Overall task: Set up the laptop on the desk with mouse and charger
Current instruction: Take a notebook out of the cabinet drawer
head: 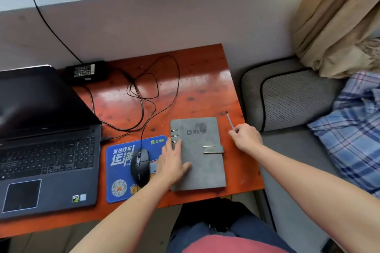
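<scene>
An open laptop with a dark screen sits at the left of the reddish wooden counter. A green and a blue sticker lie on its palm rest, too small to read. Just right of it lies a blue mouse pad printed in white with "发货找车" and larger characters beginning "运满". The pad also has a small green logo at its top right corner and a round QR code near its front edge. A black wired mouse rests on the pad, and its cord runs back into loose loops on the counter. The black charger brick lies at the back behind the laptop, its white label illegible. To the right of the pad is a closed grey ring-bound notebook with a metal clasp and an embossed logo too blurred to read. The left hand lies flat with straight fingers on the notebook's left edge near the rings, holding nothing. The right hand, fingers curled, pinches the near end of a thin pen just right of the notebook.
</scene>
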Action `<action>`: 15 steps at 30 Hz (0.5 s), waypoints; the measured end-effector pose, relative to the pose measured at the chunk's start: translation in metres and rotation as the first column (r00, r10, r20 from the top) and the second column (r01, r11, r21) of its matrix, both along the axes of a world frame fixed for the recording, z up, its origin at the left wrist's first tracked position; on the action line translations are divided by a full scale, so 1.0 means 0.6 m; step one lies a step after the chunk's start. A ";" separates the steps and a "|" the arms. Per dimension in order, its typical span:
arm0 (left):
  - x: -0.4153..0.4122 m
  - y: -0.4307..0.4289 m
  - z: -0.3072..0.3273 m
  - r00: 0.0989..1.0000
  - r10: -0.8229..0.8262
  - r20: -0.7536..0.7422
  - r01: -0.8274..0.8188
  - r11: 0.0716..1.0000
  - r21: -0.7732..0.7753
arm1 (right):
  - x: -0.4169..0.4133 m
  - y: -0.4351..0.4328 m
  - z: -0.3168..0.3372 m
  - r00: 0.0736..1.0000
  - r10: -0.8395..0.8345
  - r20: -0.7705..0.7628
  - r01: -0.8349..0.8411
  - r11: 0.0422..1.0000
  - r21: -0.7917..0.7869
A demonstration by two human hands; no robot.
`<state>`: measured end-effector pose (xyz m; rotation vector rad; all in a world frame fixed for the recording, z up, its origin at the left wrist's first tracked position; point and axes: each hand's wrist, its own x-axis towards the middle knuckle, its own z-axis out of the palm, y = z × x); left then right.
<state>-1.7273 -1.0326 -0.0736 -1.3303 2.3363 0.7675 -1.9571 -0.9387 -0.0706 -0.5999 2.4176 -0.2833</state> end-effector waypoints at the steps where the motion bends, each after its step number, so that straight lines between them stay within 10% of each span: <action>1: -0.002 0.007 -0.003 1.000 0.003 0.019 -0.003 1.000 0.009 | -0.002 0.000 -0.002 1.000 0.024 0.004 -0.024 0.999 0.044; 15: -0.029 0.057 -0.012 0.991 0.127 0.037 -0.124 0.990 -0.069 | -0.011 0.039 -0.024 0.990 0.109 0.090 -0.107 0.994 -0.032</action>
